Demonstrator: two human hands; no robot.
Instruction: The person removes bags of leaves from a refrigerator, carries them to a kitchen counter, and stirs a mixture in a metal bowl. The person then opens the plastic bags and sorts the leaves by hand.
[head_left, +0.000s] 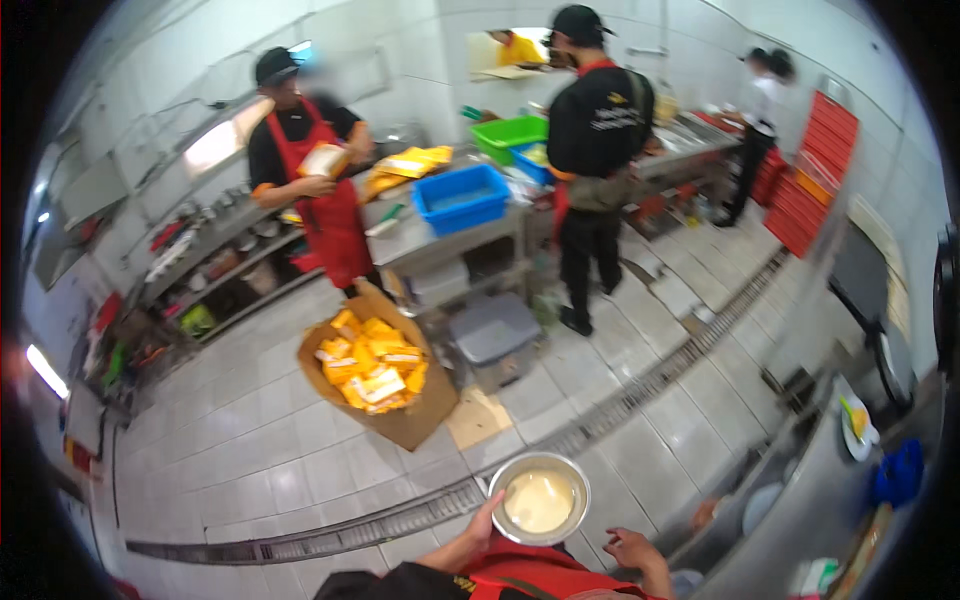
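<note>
My left hand (484, 525) grips the rim of a round metal bowl (581, 501) at its left side. A pale cream-coloured liquid (538, 502) lies in the bottom of the bowl. The bowl is in front of my red apron (517, 566), above the tiled floor. To the right of the bowl, my right hand (630, 549) hangs apart from it with loosely bent fingers and nothing visible in it.
A cardboard box (420, 420) of yellow packets stands ahead, near a grey lidded bin (495, 330). A floor drain grate (420, 508) crosses the floor. Co-workers stand by a steel table (397, 251) with a blue tub (461, 199). A metal counter (817, 480) is at right.
</note>
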